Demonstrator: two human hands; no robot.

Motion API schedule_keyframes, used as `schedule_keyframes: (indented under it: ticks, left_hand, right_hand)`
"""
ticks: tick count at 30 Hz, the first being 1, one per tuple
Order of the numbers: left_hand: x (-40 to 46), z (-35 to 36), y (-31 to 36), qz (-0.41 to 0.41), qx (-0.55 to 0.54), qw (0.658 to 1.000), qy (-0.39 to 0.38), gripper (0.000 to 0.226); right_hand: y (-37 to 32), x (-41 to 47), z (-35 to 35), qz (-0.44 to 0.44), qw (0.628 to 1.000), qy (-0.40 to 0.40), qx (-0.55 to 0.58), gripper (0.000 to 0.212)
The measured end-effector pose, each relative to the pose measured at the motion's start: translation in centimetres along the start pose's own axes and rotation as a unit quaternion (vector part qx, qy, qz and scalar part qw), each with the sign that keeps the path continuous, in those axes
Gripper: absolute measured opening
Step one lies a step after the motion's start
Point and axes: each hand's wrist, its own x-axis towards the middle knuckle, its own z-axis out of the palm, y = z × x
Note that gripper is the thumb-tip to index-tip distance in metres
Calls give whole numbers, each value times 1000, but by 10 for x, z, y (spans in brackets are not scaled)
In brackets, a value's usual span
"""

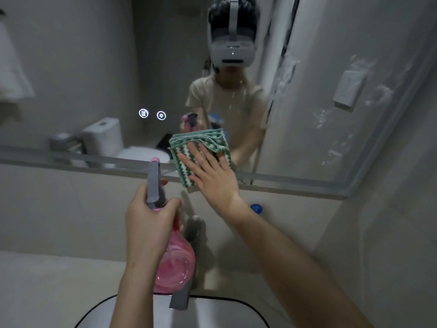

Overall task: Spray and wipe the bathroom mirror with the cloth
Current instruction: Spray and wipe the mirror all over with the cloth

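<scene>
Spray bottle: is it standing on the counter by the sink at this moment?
No. The left hand grips the pink spray bottle in the air, while the right hand presses the cloth flat to the mirror.

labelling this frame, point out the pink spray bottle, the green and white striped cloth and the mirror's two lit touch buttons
pink spray bottle (176, 263), head view, on its translucent body
green and white striped cloth (183, 159), head view, on its left striped part
lit touch buttons (143, 113), head view, on the left icon
</scene>
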Motion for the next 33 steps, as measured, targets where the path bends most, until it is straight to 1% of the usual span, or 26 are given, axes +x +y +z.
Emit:
schedule_keyframes:
  ticks: [2, 4, 7, 10, 14, 17, 19, 21, 24, 26, 28, 31, 33]
  left_hand:
    - [-5, 10, 6, 6, 2, 1000, -17, 26]
    - [-9, 20, 10, 9, -7, 999, -32, 21]
    - [-14, 42, 15, 17, -3, 998, -54, 17]
    - [-24, 67, 20, 26, -3, 997, -71, 20]
    - [-40, 101, 28, 22, -32, 992, -119, 17]
    - [-44, 121, 41, 38, -32, 988, -149, 17]
    - [-43, 128, 52, 58, -22, 986, -154, 17]
    - [-41, 130, 59, 71, -22, 986, -153, 12]
    - [-43, 129, 63, 70, -26, 986, -148, 16]
    - [-46, 128, 62, 68, -26, 986, -148, 14]
    - [-48, 127, 61, 78, -15, 986, -144, 10]
    - [-47, 127, 63, 97, -1, 986, -132, 20]
    - [-45, 125, 63, 104, 9, 987, -121, 22]
  right_hand:
    - [14, -3, -2, -35, 999, -13, 7, 54]
    - [32, -11, -6, -44, 999, -17, 18, 54]
    - [61, -36, -10, -15, 999, 9, 36, 54]
    - [91, -71, -11, 26, 998, 38, 34, 56]
    - [114, -99, -10, 59, 998, 19, 30, 62]
    - [115, -101, -6, 60, 998, 10, 22, 74]
    - [114, -100, -5, 59, 998, 9, 12, 82]
    - [114, -98, -6, 68, 998, 15, 11, 84]
    - [114, -98, -7, 71, 997, 8, -5, 83]
    - [114, -99, -5, 66, 998, -8, -20, 83]
    - [113, -99, -3, 73, 997, -13, -11, 82]
    - [112, -98, -5, 74, 997, -25, -21, 87]
    - [114, -99, -5, 70, 997, -16, -25, 85]
